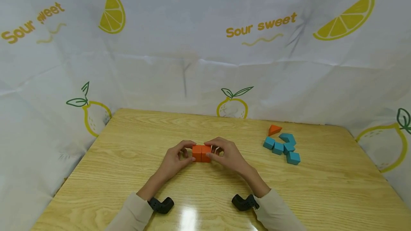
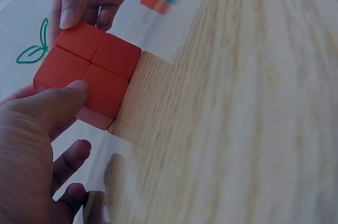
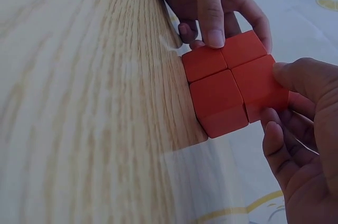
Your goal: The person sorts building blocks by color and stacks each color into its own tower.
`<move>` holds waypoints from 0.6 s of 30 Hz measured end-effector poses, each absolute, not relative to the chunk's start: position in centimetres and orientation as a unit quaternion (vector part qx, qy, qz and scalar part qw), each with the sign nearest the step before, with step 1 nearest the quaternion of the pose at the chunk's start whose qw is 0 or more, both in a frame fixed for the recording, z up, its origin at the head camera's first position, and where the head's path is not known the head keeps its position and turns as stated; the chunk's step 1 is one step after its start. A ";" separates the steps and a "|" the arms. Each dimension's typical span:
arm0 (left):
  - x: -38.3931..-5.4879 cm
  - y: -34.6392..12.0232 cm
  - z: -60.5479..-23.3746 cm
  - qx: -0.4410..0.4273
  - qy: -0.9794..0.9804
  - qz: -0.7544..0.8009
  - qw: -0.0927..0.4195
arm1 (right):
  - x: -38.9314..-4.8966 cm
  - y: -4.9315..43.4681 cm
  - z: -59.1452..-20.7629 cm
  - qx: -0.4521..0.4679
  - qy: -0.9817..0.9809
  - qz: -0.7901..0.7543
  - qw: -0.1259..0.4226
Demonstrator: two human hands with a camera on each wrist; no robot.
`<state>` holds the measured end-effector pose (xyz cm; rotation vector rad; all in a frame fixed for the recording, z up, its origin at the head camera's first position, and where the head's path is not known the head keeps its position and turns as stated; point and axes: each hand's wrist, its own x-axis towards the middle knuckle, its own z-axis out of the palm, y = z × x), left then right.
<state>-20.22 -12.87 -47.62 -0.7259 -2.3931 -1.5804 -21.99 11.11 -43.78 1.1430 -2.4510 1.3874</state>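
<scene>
Several orange cubes (image 1: pixel 197 152) stand on the wooden table, joined as a small block two wide and two high. From the left side, my left hand (image 1: pixel 171 162) grips the block, its thumb on the front face and fingers behind. My right hand (image 1: pixel 229 154) pinches the right side, its thumb across the upper right cube (image 3: pixel 262 82). In the left wrist view, the cubes' front faces (image 2: pixel 112 56) look nearly flush, with thin seams between them.
To the right on the table lie several teal blocks (image 1: pixel 278 148), some of them angular, and an orange triangular block (image 1: pixel 274 129) behind them. A white cloth (image 1: pixel 179 81) printed with lemons hangs behind the table (image 1: pixel 321 195). Each wrist bears a black mount (image 1: pixel 162 205).
</scene>
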 end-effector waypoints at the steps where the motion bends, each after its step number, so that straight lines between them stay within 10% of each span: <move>1: -20.2 -12.9 -47.6 -0.242 -0.806 -0.532 0.091 | -22.0 11.1 -43.8 0.376 -0.806 0.455 0.051; 18: -18.3 -12.2 -43.9 -0.242 -0.811 -0.526 0.086 | -21.9 11.2 -43.7 0.361 -0.817 0.448 0.034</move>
